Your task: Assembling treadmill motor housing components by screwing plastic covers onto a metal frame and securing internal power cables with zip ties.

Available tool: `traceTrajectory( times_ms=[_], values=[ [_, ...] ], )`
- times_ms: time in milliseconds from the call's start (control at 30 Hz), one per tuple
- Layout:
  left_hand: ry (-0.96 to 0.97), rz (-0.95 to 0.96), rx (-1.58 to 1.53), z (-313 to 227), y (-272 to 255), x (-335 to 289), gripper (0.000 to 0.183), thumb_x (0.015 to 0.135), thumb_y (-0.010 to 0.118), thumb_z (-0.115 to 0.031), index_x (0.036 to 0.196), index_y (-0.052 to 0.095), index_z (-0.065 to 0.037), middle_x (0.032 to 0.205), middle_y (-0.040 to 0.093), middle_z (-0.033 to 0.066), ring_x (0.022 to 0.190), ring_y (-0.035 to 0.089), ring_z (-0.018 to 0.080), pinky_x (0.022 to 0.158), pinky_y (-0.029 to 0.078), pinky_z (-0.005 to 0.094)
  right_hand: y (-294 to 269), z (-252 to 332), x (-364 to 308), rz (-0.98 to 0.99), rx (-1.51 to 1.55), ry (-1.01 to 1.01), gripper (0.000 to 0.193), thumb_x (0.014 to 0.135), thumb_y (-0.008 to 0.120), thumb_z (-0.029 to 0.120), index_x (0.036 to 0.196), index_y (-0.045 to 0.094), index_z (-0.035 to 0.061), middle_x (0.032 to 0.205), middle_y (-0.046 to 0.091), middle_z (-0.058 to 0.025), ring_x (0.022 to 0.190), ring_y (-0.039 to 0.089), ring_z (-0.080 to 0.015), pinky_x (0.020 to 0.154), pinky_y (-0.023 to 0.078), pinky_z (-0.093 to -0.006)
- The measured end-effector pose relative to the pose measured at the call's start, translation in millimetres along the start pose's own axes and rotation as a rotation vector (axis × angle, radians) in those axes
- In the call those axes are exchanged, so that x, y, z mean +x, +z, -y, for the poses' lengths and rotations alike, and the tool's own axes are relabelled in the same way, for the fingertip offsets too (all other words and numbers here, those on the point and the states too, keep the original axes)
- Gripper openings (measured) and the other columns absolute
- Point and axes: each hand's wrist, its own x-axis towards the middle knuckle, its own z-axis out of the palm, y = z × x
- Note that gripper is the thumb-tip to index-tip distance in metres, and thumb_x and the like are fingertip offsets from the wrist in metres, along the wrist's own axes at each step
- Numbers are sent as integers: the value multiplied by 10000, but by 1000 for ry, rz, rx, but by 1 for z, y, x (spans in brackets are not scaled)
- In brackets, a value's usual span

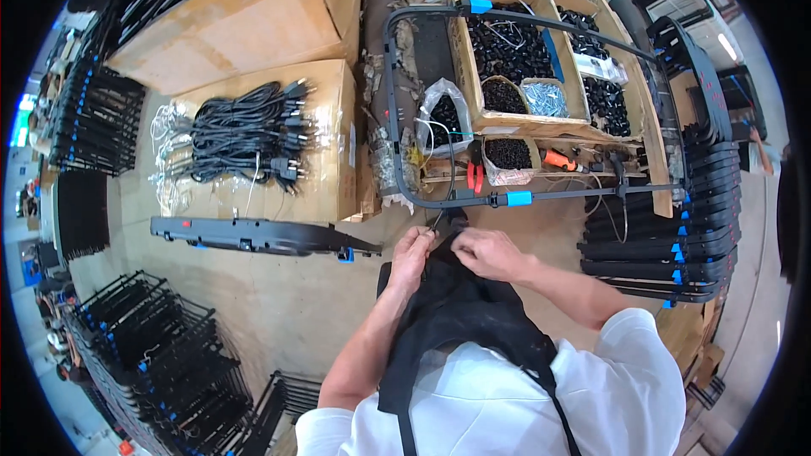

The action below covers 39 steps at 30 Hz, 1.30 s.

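Apparently, the left hand (414, 255) is pinching the lower end of a dark cord (453, 171), thumb and finger closing narrowly on it; the right hand (488, 253) is resting curled just beside it, its hold impossible to tell. Above the grip, the cord is crossing the near bar of the frame (583, 194). Leftward, floor (279, 308) is showing below a dark panel (266, 235); rightward, stacked frames (710, 219) are standing past the right forearm

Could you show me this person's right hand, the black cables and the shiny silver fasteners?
Right hand (490, 254): head view, back of the hand.
Black cables (245, 131): head view, middle of the bundle.
Silver fasteners (546, 100): head view, middle of the pile.
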Motion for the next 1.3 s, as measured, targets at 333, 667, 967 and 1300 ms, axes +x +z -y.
traceTrajectory(
  times_ms=[333,667,967,1300],
  values=[
    [-134,190,135,-4,6,12,257,1037,693,-183,1202,682,14,1030,729,65,949,652,144,919,510,290,80,-185,121,-345,-298,693,587,1025,539,344,1453,457,-50,880,728,-266,803,741,-454,659,589,-562],
    [-153,169,97,3,12,18,279,1052,664,-199,1231,657,15,1043,741,108,952,715,211,918,556,347,109,-138,50,-721,127,708,413,912,653,347,1044,599,-41,796,713,-255,687,730,-405,616,571,-489],
    [-163,174,153,2,11,19,302,1050,683,-254,1251,684,-29,1071,756,100,921,727,197,848,584,347,90,-12,-70,-336,441,603,500,974,609,277,1366,560,-30,1259,658,-273,1180,642,-400,1012,508,-469],
    [-48,31,287,12,20,15,243,1069,649,-214,1169,702,1,997,746,91,863,715,187,795,592,334,63,11,-68,-109,338,480,792,967,543,118,1675,189,69,1439,508,-321,1339,533,-467,1105,467,-514]
  ],
)
